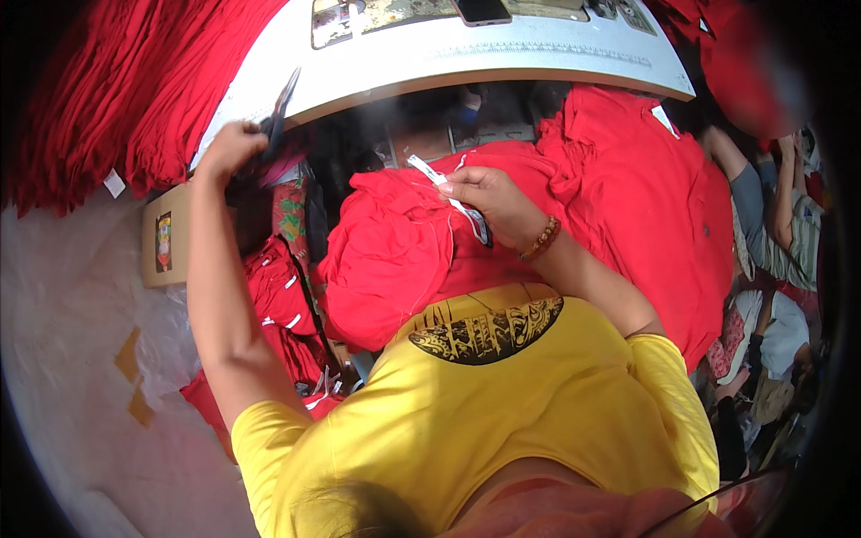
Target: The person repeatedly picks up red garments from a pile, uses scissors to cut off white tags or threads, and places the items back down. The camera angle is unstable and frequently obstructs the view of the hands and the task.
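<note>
At the left end of the white table, my left hand (231, 151) is closed around a pair of scissors (284, 100). Their blades point up and away over the table edge, and the dark handles are blurred. My right hand (496, 203) pinches a narrow white strip (426, 169), which looks like a garment label, between thumb and fingers. Below those fingers hangs a white and dark tail. Red cloth (386, 255) lies bunched across my lap beneath the strip, with a loose pale thread over it.
A white sewing table (386, 67) curves across the far side, with a printed ruler and a phone (482, 11) on it. Red garments (134, 81) hang in folds at the far left, above a cardboard box (168, 238). Other people's arms and legs (789, 206) are at the right.
</note>
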### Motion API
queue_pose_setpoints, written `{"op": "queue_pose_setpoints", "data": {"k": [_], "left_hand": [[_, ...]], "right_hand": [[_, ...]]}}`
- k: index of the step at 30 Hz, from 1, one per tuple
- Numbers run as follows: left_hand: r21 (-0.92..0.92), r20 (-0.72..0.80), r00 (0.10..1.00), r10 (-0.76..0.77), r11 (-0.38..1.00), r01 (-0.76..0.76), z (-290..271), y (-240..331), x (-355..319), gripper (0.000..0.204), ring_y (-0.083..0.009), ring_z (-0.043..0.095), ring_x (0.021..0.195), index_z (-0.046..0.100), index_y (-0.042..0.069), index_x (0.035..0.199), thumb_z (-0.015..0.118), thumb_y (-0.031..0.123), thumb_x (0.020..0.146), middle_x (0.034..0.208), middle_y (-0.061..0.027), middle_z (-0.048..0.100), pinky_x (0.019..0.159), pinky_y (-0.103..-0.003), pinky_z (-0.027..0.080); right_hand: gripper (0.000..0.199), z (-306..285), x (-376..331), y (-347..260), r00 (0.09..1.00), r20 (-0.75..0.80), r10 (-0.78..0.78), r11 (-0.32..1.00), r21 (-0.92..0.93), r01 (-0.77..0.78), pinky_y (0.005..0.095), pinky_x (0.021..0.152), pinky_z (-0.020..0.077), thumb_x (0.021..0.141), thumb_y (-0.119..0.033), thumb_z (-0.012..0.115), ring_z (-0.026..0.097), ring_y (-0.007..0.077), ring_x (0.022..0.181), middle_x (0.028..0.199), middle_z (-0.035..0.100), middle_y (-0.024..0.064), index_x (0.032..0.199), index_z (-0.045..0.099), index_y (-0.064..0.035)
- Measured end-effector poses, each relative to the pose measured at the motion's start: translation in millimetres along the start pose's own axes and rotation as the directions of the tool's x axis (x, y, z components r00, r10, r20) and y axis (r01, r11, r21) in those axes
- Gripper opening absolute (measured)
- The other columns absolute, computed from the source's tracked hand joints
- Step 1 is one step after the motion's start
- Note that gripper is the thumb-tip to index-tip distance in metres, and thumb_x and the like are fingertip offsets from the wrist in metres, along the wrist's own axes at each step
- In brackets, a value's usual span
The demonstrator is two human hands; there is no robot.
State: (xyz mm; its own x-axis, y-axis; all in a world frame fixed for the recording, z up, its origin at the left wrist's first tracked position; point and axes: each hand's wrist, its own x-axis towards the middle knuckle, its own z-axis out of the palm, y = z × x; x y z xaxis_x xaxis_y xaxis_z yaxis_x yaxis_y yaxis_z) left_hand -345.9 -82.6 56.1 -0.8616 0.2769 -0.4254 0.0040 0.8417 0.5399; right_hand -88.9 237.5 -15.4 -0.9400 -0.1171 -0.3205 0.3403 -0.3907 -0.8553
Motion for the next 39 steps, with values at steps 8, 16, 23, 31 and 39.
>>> {"op": "queue_pose_setpoints", "data": {"k": [8,16,23,31,39], "left_hand": [[-0.099,0.028,0.926,0.376,0.923,-0.372,127,3,-195,0.029,-0.0177,0.057,0.067,0.057,-0.001,0.1,0.062,0.004,0.072,0.074,-0.0103,0.06,0.067,-0.03,0.046],[-0.014,0.072,0.944,0.321,0.947,-0.321,155,36,-214,0.043,-0.0362,0.06,0.07,0.055,-0.003,0.108,0.067,0.009,0.069,0.072,-0.0223,0.058,0.065,-0.04,0.045],[0.027,0.114,0.922,0.371,0.926,-0.376,159,42,-203,0.045,-0.0386,0.06,0.075,0.054,-0.002,0.114,0.066,0.008,0.071,0.075,-0.0228,0.059,0.069,-0.043,0.046],[0.047,0.111,0.941,0.318,0.945,-0.325,160,34,-211,0.043,-0.0373,0.06,0.073,0.055,-0.003,0.114,0.066,0.006,0.073,0.08,-0.0225,0.061,0.067,-0.041,0.046],[-0.242,-0.228,0.948,0.223,0.93,-0.276,93,48,-142,0.017,-0.0126,0.064,0.074,0.064,-0.001,0.09,0.062,0.014,0.081,0.07,-0.0085,0.063,0.064,-0.03,0.048]], "right_hand": [[0.019,3,4,-1,0.996,0.088,-0.02,0.995,-0.094,0.029,0.0203,0.074,0.0467,0.09,-0.015,0.061,0.059,0.0071,0.083,0.091,0.066,0.0044,0.099,0.065,0.0015],[0.016,12,-1,-5,0.993,0.116,-0.003,0.976,-0.215,0.028,0.018,0.067,0.0457,0.089,-0.011,0.061,0.058,0.0041,0.076,0.085,0.066,0.0012,0.096,0.067,0.002],[0.017,15,-3,-1,0.989,0.135,-0.059,0.947,-0.307,0.098,0.0196,0.051,0.0401,0.086,-0.013,0.064,0.05,0.003,0.062,0.068,0.059,-0.0012,0.087,0.067,0.0035],[0.014,17,-4,-8,0.972,0.205,-0.118,0.894,-0.405,0.194,0.0205,0.061,0.0442,0.086,-0.011,0.064,0.054,0.0029,0.068,0.074,0.064,0.0009,0.087,0.068,0.0027],[0.021,-6,16,-1,0.997,0.062,0.053,0.997,0.048,-0.056,0.0208,0.073,0.0483,0.093,-0.018,0.057,0.061,0.0085,0.081,0.09,0.066,0.0058,0.102,0.062,0.0011]]}}
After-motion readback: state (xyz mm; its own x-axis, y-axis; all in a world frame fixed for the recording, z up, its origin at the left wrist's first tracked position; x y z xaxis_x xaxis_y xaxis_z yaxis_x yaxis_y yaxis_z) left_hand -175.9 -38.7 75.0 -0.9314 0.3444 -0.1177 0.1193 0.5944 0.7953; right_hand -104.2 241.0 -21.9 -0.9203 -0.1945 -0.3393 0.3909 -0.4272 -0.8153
